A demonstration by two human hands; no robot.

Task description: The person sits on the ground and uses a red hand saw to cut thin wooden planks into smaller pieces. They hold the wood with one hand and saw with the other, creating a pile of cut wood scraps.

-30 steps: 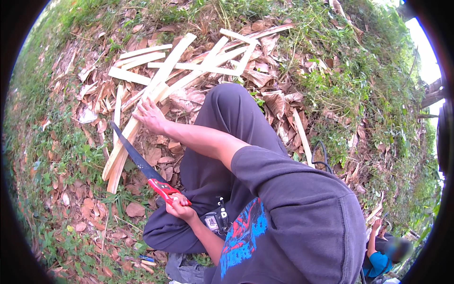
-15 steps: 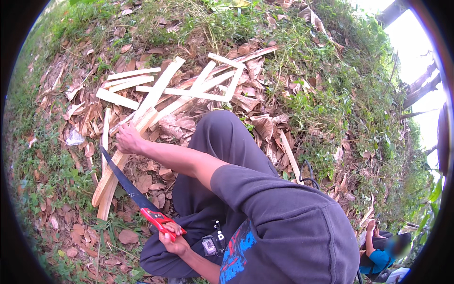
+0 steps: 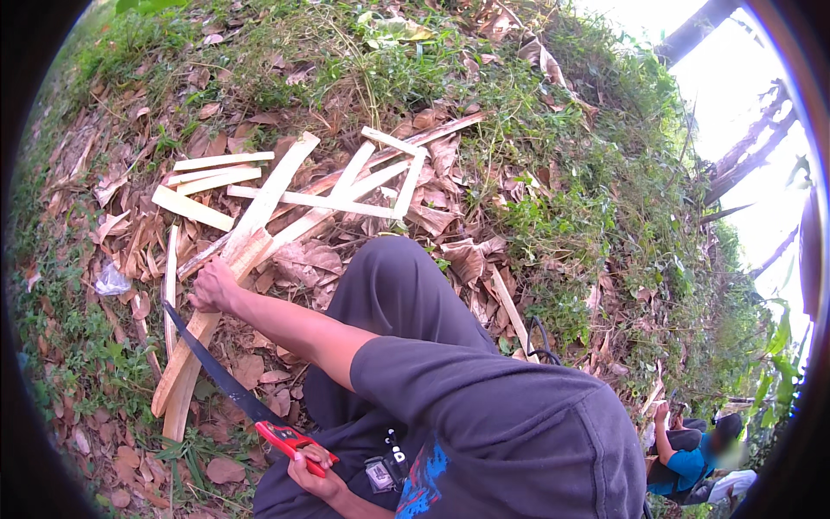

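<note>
A hand saw with a dark curved blade (image 3: 216,370) and a red handle (image 3: 285,439) is in my left hand (image 3: 313,476), fingers wrapped round the grip. Its blade lies across a thick wooden strip (image 3: 186,356), just on the near side of my right hand. My right hand (image 3: 214,285) is closed round the strip from above and bears on it. A second strip (image 3: 180,413) shows under the lower end of the first. The strip's far end rests on a pile of pale cut wood (image 3: 290,173). Whether the teeth bite into the wood cannot be made out.
My raised knee (image 3: 393,277) is beside the pile. Several short slats (image 3: 192,208) lie on dry leaves (image 3: 298,264) beyond my hands. Another stick (image 3: 512,307) lies past the knee. At the lower right sits a person in blue (image 3: 687,467).
The whole view has shifted, so wood, saw and hands appear lower and slightly left. Both grips are unchanged, and the blade still crosses the strip at about the same place.
</note>
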